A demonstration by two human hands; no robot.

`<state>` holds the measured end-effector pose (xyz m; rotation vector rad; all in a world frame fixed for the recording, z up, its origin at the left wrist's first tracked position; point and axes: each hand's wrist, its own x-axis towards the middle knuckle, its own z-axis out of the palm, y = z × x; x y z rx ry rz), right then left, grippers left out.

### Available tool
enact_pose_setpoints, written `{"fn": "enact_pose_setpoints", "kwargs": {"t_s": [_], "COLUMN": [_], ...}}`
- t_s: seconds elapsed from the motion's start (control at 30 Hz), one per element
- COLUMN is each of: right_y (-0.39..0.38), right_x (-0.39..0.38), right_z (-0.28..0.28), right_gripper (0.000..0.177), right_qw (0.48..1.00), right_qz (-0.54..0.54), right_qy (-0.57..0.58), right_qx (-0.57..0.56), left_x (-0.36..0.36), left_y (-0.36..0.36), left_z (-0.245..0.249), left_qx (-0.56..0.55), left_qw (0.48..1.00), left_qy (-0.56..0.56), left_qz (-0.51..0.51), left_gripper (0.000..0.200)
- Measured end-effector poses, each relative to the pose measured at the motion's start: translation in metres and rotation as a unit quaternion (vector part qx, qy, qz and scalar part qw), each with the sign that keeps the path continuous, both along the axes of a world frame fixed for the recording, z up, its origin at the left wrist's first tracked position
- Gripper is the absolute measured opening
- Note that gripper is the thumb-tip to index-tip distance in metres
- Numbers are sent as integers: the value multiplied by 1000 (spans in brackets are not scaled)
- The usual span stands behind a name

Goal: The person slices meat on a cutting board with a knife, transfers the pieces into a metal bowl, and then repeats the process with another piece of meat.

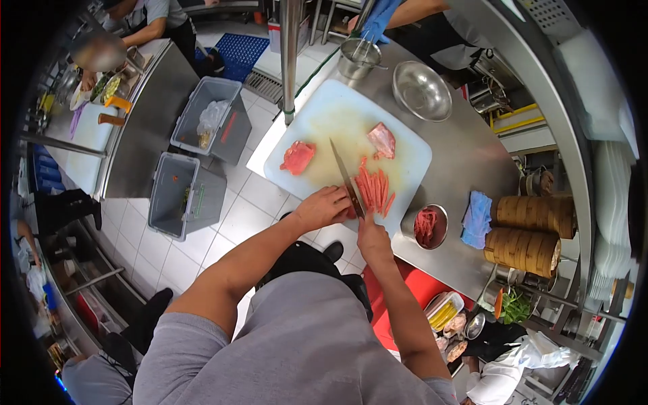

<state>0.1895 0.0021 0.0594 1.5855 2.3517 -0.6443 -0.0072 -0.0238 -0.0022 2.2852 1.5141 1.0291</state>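
On the white cutting board, my right hand is closed around the handle of a kitchen knife, its blade pointing away from me. My left hand lies just left of the blade with curled fingers, pressing a piece of raw meat that is mostly hidden under them. Cut meat strips lie to the right of the knife. One chunk of raw meat rests at the board's left and a paler chunk at its right. A metal container beside the board holds more strips.
A metal bowl and a pot with a whisk stand behind the board. Bamboo steamers and a blue cloth are at the right. Grey bins sit on the floor to the left. Several co-workers are around; a blue-gloved hand is near the pot.
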Motion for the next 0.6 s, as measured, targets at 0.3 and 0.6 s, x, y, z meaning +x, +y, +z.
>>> {"fn": "enact_pose_setpoints", "kwargs": {"t_s": [0.3, 0.6], "right_y": [-42, 6], "right_x": [27, -10], "right_z": [46, 1], "right_gripper": [22, 24], "right_qw": [999, 998], "right_qz": [6, -20], "right_qy": [-40, 63], "right_qx": [-28, -18], "left_x": [-3, -4], "left_y": [1, 5], "left_z": [0, 2], "left_qx": [8, 44], "left_qw": [999, 998], "left_qy": [28, 31], "left_qz": [-24, -32], "left_gripper": [24, 22]}}
